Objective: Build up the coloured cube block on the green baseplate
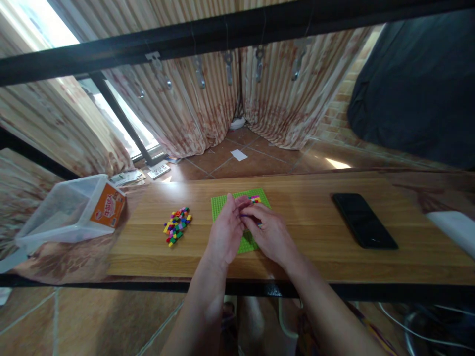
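A green studded baseplate (249,245) lies on the wooden board, partly covered by both hands. My left hand (227,231) is above its left side, palm turned up and fingers loosely cupped, not closed; whether anything rests in the palm is hidden. My right hand (272,235) reaches over the plate's right side, thumb and fingertips pinched against the left palm. A small purple brick (243,215) shows at those fingertips, mostly hidden. Behind the fingers, several pink, yellow and white bricks (255,199) sit on the far part of the plate. Left of it lies a loose pile of coloured bricks (178,225).
A black phone (364,221) lies on the wooden board (308,212) at the right. At the far left stands a clear plastic bin (70,210) with an orange label. A black metal rail (208,35) with hanging hooks crosses in front of the curtains.
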`<action>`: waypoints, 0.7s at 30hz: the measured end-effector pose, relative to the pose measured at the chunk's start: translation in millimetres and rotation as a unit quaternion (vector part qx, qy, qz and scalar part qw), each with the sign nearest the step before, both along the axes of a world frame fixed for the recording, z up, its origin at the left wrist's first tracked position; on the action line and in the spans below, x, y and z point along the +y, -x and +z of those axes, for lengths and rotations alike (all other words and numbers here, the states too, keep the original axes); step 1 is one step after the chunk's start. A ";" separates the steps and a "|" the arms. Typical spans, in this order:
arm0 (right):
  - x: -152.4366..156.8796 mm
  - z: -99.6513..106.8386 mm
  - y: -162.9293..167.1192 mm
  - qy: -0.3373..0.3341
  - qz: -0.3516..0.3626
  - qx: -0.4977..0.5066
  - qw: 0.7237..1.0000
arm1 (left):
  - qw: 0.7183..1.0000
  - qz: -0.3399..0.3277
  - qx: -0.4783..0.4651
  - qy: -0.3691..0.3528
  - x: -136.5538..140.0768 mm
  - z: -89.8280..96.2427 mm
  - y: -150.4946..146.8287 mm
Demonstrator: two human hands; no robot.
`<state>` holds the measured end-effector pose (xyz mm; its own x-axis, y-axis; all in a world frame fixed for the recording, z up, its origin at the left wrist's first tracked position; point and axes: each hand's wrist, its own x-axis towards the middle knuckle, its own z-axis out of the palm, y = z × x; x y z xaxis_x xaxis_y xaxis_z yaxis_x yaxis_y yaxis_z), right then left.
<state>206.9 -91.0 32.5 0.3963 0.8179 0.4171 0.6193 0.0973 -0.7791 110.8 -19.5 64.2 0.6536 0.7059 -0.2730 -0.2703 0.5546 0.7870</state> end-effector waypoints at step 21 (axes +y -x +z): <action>-1.0 -2.3 -3.0 -0.028 -0.070 0.145 0.987 | 0.924 0.023 0.218 -0.313 10.8 -12.8 6.5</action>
<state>210.0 -92.0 30.2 0.6128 0.7257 0.3127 0.3814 0.0750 -0.9214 104.3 -8.8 51.4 0.5436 0.8387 -0.0329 0.1374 -0.0502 0.9892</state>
